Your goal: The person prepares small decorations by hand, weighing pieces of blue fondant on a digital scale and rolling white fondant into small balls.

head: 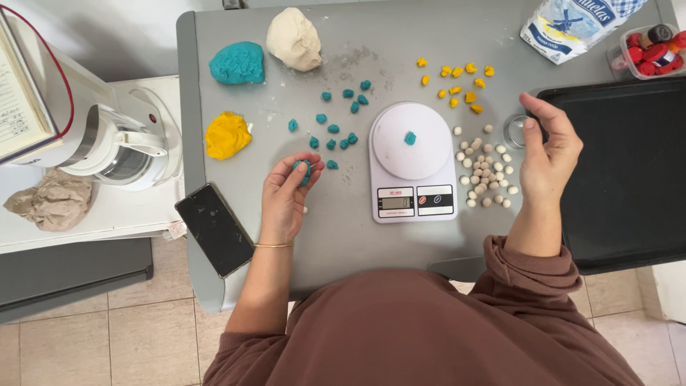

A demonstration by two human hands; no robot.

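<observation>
- Left hand, left of the scale, fingers curled round a teal piece, just above the counter.
- Right hand, right of the scale, released and half-curled, holding nothing, thumb near a small glass.
- On the scale plate, one teal bit; likely to roll off if the scale gets nudged by either wrist.
- Left of the scale, loose teal bits; could be swept or squashed by the left forearm, or stick back together, being soft.
- Right of the scale, a crowd of white balls; round, close to the right wrist, apt to scatter.
- Beyond the scale, yellow bits; further left, teal, white and yellow lumps.
- Phone, left of the scale, overhanging the counter edge; a bump from the elbow might drop it.
- Grey counter, dusted with flour near the lumps; black tray right of the scale, flour bag and a tub of small bottles beyond.
- Mixer on a white unit far left of the scale; tiled floor below.
</observation>
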